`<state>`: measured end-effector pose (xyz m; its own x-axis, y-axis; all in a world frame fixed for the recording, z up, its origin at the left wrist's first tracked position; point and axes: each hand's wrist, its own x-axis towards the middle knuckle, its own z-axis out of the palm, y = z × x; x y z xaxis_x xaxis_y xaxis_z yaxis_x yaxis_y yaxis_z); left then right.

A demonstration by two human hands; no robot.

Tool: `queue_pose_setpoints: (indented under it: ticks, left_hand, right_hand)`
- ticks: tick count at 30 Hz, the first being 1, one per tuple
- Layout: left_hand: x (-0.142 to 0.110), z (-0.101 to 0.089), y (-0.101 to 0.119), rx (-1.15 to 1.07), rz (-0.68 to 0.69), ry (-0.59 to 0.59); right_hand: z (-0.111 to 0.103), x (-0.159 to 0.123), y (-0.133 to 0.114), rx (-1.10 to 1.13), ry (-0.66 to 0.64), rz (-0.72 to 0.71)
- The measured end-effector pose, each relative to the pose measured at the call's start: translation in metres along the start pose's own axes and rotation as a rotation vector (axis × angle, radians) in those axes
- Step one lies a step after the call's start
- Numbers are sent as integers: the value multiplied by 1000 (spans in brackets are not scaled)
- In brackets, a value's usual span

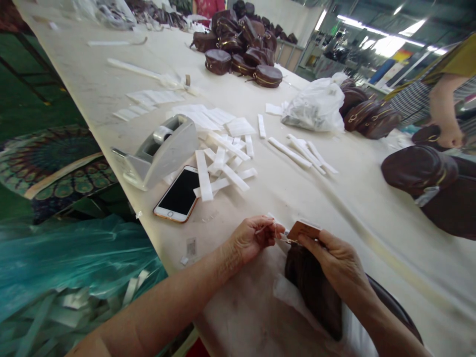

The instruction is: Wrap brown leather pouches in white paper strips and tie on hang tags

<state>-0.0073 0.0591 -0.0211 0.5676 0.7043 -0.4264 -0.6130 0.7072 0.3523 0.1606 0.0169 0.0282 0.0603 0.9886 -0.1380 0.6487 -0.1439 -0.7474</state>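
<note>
My right hand [336, 263] pinches a brown hang tag [303, 230] between thumb and fingers, just above a dark brown leather bag [316, 287]. Opposite it, my left hand [258, 233] has its fingertips closed on a thin pale string by the tag's left end. A small metal piece shows between the two hands, too fine to make out clearly. The bag lies on the table with white wrapping [292, 297] under its left side, and my right hand and forearm cover part of it.
Left of my hands are a phone [180, 196], a grey tape dispenser [159, 148] and loose white strips [223, 168]. More brown bags stand in a pile [238, 44] at the back and at right [420, 171]. A co-worker's hand [449, 134] touches a bag there.
</note>
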Motion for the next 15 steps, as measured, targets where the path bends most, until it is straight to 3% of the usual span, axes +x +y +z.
queue_pose_setpoints:
  ticks: [4,8,15]
  left_hand:
    - [-2,3,1,-39,46,-14]
    - [-5,8,2,-38,157,11]
    - [-1,10,-4,76,179,132]
  right_hand:
    - [4,3,-8,159,33,53]
    - [8,6,-3,41,153,-2]
    - [9,3,-4,-4,161,-83]
